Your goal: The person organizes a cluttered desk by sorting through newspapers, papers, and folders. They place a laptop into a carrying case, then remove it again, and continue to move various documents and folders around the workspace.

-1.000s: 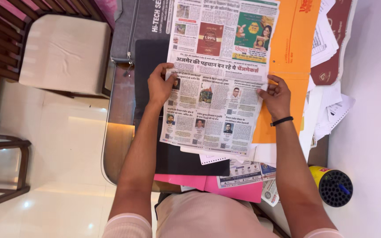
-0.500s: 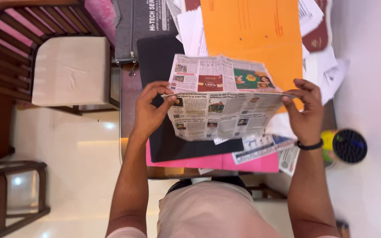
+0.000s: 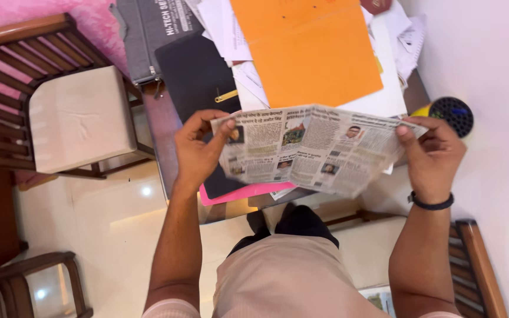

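**Folded newspaper held in both hands above desk edge**

L→R across head view.

Far L: wooden chair w/ cream seat pad [image 3: 78, 118], pink fabric behind it. Glossy pale floor below.

Grey zip pouch [image 3: 148, 35], white lettering on it, lies at desk's L top, tilted. Just R of it a black folder [image 3: 198, 73] w/ a small gold clip. Pink folder [image 3: 243, 191] pokes out under the black one at the near desk edge.

Left hand [image 3: 198, 150]: grasping L edge of the newspaper [image 3: 313, 147], thumb on top of the sheet, fingers curled behind. Grip closed on paper.

Newspaper: folded to a wide strip, held in the air, spanning hand to hand, over the near desk edge and lap. Print columns w/ small portrait photos; L part blurred. Judged: v. light, thin, floppy, sags mid-span, tears easily, creases stay. Best hold = both outer edges near the fold, pinch flat; one-hand hold would let it droop.

Above it: orange folder [image 3: 307, 50], large, flat, on top of loose white papers [image 3: 225, 26].

Right hand [image 3: 434, 156]: pinching R edge of the sheet, thumb on top; black band on wrist.

Far R: round black pen holder [image 3: 452, 112] w/ yellow side, against white wall.
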